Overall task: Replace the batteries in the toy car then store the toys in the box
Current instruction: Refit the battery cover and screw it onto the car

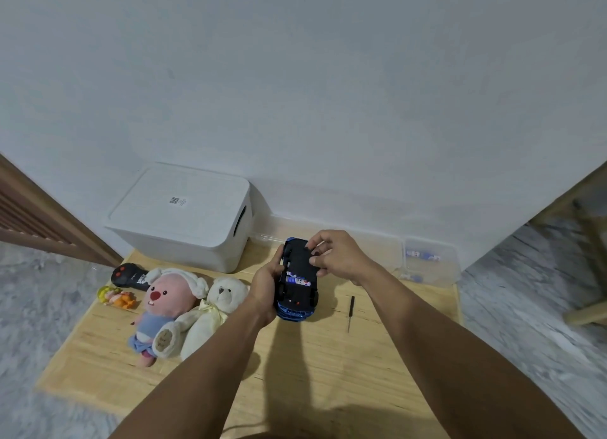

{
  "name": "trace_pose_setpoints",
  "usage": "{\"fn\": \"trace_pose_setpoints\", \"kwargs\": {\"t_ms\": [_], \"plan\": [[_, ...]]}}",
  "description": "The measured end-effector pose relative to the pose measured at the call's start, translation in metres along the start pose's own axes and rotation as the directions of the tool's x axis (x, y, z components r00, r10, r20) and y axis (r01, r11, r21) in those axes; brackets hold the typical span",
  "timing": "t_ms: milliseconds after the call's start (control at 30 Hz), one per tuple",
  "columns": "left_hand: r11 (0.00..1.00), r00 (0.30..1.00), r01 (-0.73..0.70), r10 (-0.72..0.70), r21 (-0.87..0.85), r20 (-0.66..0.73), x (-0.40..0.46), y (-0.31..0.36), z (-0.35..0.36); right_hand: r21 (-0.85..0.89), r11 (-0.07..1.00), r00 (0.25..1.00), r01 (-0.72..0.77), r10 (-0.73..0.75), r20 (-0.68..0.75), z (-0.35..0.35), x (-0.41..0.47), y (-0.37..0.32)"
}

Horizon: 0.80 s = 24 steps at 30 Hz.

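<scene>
The toy car (297, 282) is held upside down above the wooden table (295, 373), its black underside facing up and its blue body showing at the near end. The battery compartment is seen open in the middle of the underside, with a blue-and-white battery (298, 280) lying across it. The car is gripped along its left side by the left hand (266, 289), whose fingers are curled round the chassis from below and whose thumb is laid on the far left edge. The far half of the underside is covered by the right hand (335, 256); its fingers are bent and pressed down on the black plastic, and whether something small is pinched beneath them cannot be told.

To the right of the car, a small black screwdriver (350, 314) is laid on the table, apart from both hands. Further right of the car, against the wall, clear plastic containers (430, 261) are seen, with more blue-and-white batteries (422, 255) inside. Left of the car, a white teddy bear (213, 310) is laid on its back, touching a pink plush toy (164, 310) in a blue outfit. Beyond those, a black remote control (129, 276) and a small yellow-and-orange figure (116, 297) are noted. Behind and to the left of the car, a white storage box (184, 218) is stood against the wall with its lid on.
</scene>
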<state>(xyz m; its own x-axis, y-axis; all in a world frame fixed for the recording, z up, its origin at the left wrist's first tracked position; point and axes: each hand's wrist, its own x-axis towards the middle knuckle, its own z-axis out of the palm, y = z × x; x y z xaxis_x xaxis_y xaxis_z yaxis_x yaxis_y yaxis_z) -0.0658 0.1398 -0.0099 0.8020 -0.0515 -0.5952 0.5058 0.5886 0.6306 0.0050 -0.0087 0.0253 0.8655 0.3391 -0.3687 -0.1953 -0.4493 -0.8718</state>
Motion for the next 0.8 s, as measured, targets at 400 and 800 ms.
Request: {"fn": "trace_pose_setpoints", "kwargs": {"t_ms": [400, 800], "plan": [[1.000, 0.999, -0.008, 0.010, -0.027, 0.053, -0.0012, 0.0036, 0.0078, -0.039, 0.999, 0.999, 0.028, -0.029, -0.026, 0.0075, -0.0024, 0.0038], [1.000, 0.999, -0.028, 0.028, 0.007, 0.044, 0.0002, 0.0026, 0.0067, -0.203, 0.977, 0.993, 0.073, -0.089, -0.072, 0.0093, -0.0050, 0.0032]]}}
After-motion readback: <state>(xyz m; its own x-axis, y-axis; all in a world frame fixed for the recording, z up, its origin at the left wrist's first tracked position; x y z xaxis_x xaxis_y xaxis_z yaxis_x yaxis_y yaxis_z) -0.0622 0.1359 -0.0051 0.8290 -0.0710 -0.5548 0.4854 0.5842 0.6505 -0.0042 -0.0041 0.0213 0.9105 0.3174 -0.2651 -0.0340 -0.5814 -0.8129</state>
